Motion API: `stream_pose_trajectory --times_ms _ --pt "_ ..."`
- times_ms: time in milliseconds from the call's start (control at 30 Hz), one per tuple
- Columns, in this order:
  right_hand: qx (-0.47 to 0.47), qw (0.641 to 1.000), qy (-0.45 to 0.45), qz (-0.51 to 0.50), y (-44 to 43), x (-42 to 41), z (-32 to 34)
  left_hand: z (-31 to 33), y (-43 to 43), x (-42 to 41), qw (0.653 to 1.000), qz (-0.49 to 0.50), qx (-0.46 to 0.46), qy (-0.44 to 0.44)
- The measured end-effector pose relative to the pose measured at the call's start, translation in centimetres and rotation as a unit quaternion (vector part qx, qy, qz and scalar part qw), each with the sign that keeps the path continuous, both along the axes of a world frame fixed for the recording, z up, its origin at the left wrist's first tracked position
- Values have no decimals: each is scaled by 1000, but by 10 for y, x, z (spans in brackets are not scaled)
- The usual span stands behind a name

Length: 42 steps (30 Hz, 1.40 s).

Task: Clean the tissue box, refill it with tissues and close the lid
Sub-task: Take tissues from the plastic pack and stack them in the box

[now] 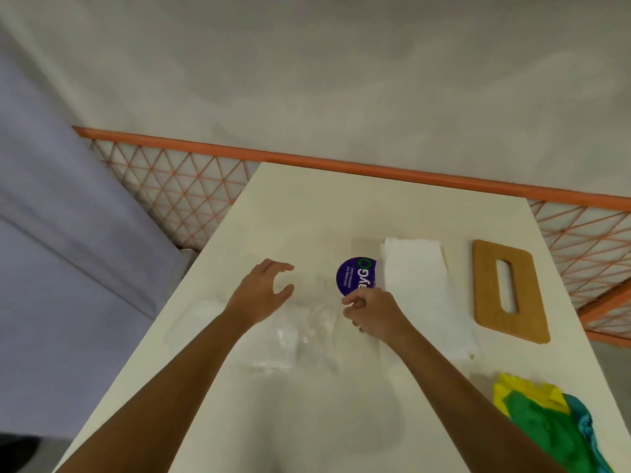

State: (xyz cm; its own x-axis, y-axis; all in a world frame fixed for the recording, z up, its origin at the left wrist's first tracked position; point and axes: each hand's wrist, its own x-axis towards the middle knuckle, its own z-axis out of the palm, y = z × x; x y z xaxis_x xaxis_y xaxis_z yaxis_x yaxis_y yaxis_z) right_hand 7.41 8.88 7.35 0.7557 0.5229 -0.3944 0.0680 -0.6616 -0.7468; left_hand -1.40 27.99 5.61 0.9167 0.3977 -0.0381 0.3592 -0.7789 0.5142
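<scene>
Wooden lid (485, 288) with the slot is lying flat on the right side of the white table (307, 206), off the box. Just left of it sits the tissue box (356, 278) with a round purple sticker, plus a white stack of tissues (416, 285) in or on it, hard to say. Right hand (375, 312) is curled up at the stack's near-left corner, can't tell what it's pinching tbh. Left hand (264, 290) hovers spread open over crinkly clear plastic (290, 339), well apart from the right one. Yellow-green-blue cloth (546, 421) bunched at the near right.
</scene>
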Motion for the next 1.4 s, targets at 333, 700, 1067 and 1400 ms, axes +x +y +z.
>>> stream_pose_trajectory --times_ms 333,700,1067,1400 --pt "0 988 151 -46 47 -24 -47 -21 38 -66 976 -14 -90 196" --pt "-81 992 99 -23 73 -50 -68 -72 41 -70 979 -62 77 177" --pt "-34 996 41 -76 85 -67 -66 -76 39 -67 976 -60 101 183" --pt "-46 996 71 -37 86 -60 -64 -76 32 -72 980 -46 89 169"
